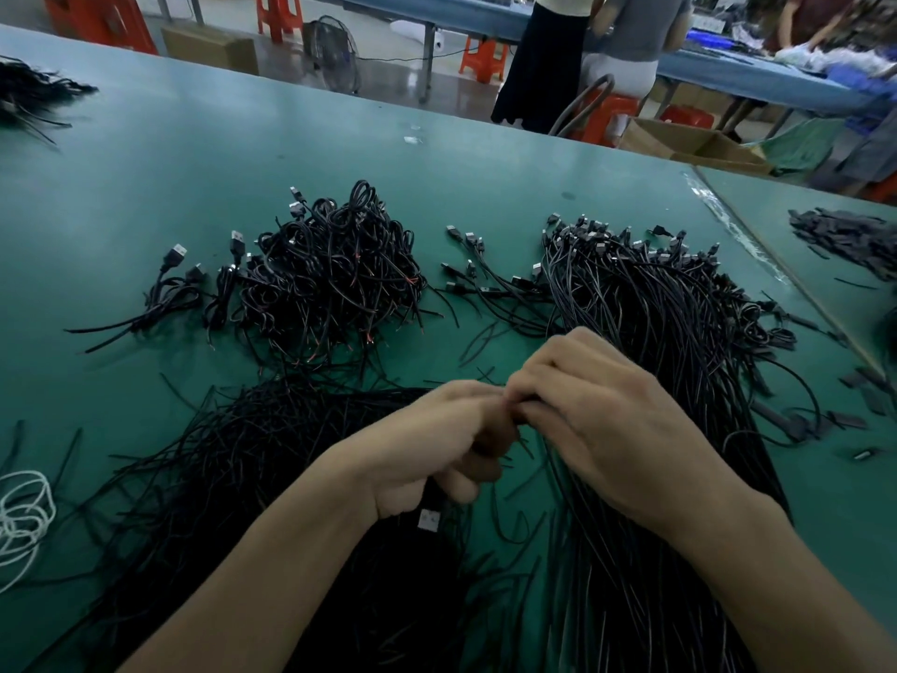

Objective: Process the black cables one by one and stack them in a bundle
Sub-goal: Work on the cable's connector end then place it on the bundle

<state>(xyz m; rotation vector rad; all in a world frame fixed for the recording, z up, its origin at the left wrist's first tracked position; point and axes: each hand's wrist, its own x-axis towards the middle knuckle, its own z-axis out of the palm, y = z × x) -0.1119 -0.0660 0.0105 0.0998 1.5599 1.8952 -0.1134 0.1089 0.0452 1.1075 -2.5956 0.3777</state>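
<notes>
Head view looks down on 1 black cable (433, 498) held over the middle of the counter (145, 187), its silver-tipped USB plug (429, 520) hanging under the heel of the left hand (432, 449). The left hand's fingers are curled round the cord, and the right hand (602, 420) meets it fingertip to fingertip, pinching the cable's free end. What the fingertips are doing to that end is hidden. To do this step well, I judge the left hand should keep the cord taut and short between the 2 grips, so the thin, springy jacket cannot kink. The right hand should work only the tip, and the finished cable should then be laid with its plug facing the same way as its neighbours. Just right of the hands lies the long pile of straight cables (655, 323), smooth matt cords running side by side with boxy metal-fronted plugs crowded at the far end. Beyond the hands sits a looser tangled heap (330, 274), looped and wiry, with reddish bare ends poking out. A few cables (170, 289) lie apart to its left. Under the left forearm spreads a mass of thin black strands (233, 478), fine and bristly. A coil of white cord (24, 512) rests at the left edge, and flat dark slips (844, 235) are heaped at far right. The counter is smooth green sheet.
</notes>
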